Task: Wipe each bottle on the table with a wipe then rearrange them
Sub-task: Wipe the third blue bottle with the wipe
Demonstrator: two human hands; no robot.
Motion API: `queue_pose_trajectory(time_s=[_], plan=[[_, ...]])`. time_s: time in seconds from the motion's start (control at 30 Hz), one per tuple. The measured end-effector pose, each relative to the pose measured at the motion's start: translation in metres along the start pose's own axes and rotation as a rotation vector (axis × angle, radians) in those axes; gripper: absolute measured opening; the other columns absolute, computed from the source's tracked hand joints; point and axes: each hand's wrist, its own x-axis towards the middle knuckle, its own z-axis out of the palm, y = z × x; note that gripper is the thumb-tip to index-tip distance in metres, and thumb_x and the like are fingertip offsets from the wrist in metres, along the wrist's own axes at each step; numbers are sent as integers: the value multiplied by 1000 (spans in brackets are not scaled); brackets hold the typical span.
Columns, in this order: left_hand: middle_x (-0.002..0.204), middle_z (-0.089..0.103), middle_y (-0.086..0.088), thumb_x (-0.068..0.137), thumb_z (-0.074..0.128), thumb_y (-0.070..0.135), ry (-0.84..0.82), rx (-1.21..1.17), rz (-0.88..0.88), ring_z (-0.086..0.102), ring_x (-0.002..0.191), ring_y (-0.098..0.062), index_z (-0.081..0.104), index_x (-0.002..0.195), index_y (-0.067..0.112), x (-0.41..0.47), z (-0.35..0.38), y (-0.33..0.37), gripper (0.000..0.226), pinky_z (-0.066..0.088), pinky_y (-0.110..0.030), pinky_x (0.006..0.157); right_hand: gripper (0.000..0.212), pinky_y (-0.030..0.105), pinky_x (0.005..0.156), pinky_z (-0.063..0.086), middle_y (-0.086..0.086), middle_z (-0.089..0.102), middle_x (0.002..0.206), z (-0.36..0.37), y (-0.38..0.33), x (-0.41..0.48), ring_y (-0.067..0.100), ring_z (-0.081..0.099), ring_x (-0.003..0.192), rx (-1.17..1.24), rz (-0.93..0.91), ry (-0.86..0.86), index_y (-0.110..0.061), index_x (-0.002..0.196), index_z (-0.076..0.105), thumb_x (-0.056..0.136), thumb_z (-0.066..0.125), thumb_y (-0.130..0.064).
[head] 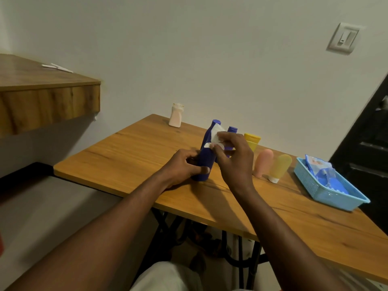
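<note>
A tall blue bottle point(206, 158) stands upright on the wooden table point(130, 156). My left hand point(182, 166) grips its lower body. My right hand point(233, 156) pinches a white wipe point(216, 135) against the bottle's upper side. Behind my right hand a second blue bottle point(232, 131) is partly hidden. To its right stand a yellow bottle point(253, 140), a pink bottle point(263, 162) and a pale yellow bottle point(279, 168) with a white cap at the bottom. A white bottle point(176, 115) stands alone at the back left near the wall.
A light blue basket point(327, 194) with a blue wipe packet point(321, 169) inside sits at the table's right end. A wooden shelf point(48, 95) juts out at upper left. A dark cabinet point(369, 148) stands to the right. Black table legs show below.
</note>
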Motion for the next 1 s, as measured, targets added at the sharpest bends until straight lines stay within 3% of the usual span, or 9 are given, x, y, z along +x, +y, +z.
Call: queue_pose_trajectory(time_s=[0.1,0.2,0.33,0.4,0.63,0.8,1.0], plan=[[118,73,5,90,80,14,-8,3,4,67,105,-3,73,122,20,0,0,0,33,58,-22,79,35,7,73,50,-5,67,116,5,7,-7,6,63,103,74,142,14,-17,126,63,94,72,-28],[121,73,5,90,80,14,-18,-62,-2,68,107,-6,70,129,22,0,-1,0,41,60,-23,77,33,11,75,51,-4,69,120,8,18,-13,8,64,107,107,222,-50,-15,128,63,98,66,-29],[123,74,4,89,82,15,-29,-102,9,70,105,-3,67,136,20,-1,-1,2,49,58,-18,75,20,37,90,58,-6,71,109,9,40,-25,6,65,102,77,314,-221,-15,116,71,101,58,-20],[122,74,6,89,82,16,-22,-69,22,70,105,-1,67,136,19,-1,0,2,49,57,-15,76,20,42,92,58,-7,72,103,8,47,-28,6,66,99,67,365,-296,-14,113,74,101,58,-15],[125,73,5,89,82,13,-17,-138,-1,70,114,-7,59,141,24,0,0,1,58,60,-21,78,24,33,87,58,-2,74,113,10,39,-11,11,67,105,198,239,-34,-13,120,71,99,63,-21],[126,73,6,94,76,8,-9,-195,-21,70,113,-5,56,143,25,2,-3,0,55,60,-21,78,22,24,81,54,-3,72,110,16,35,-11,8,66,102,217,249,-38,-15,117,69,98,66,-24],[131,70,5,94,78,26,30,-129,-12,67,121,-15,61,140,25,5,-4,-2,49,62,-34,90,14,42,81,62,-3,74,97,20,51,-24,12,70,92,198,365,-151,-16,106,71,93,71,-23]])
